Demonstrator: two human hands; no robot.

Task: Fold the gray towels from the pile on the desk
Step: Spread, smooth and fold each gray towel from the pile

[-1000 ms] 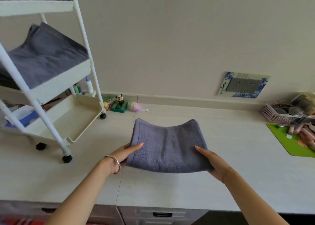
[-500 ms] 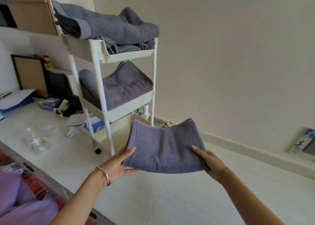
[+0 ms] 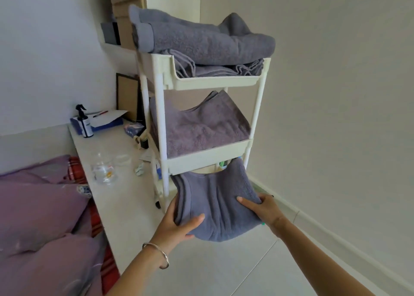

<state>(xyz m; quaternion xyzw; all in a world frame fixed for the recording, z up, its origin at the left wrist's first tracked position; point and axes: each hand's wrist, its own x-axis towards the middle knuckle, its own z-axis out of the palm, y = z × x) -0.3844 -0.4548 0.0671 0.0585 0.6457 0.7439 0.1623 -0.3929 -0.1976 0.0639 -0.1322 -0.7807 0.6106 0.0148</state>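
Both your hands are on the folded gray towel (image 3: 216, 203) — your left hand (image 3: 177, 225) grips its near left corner, thumb on top and fingers tucked underneath, while your right hand (image 3: 262, 207) clamps the right edge the same way, thumb pressed into the cloth. You've got the towel lifted off the bench (image 3: 125, 197), sagging a little in the middle, its far edge up against the front of the white cart (image 3: 212, 82) just below the middle shelf. A thin bangle (image 3: 160, 254) sits on your left wrist.

On the cart's top shelf lies a rumpled heap of gray towels (image 3: 201, 42), with more folded ones under it. The middle shelf carries a neat folded stack (image 3: 199, 125), filling the tray. Whether your towel touches the bottom tray you can't tell — the cloth hides it.

Off to your left on the bench stand a spray bottle (image 3: 84, 122), a clear glass pitcher (image 3: 104, 170) and some papers (image 3: 107, 116) near the wall. Purple bedding (image 3: 35, 217) fills the lower left corner, beside the bench edge.
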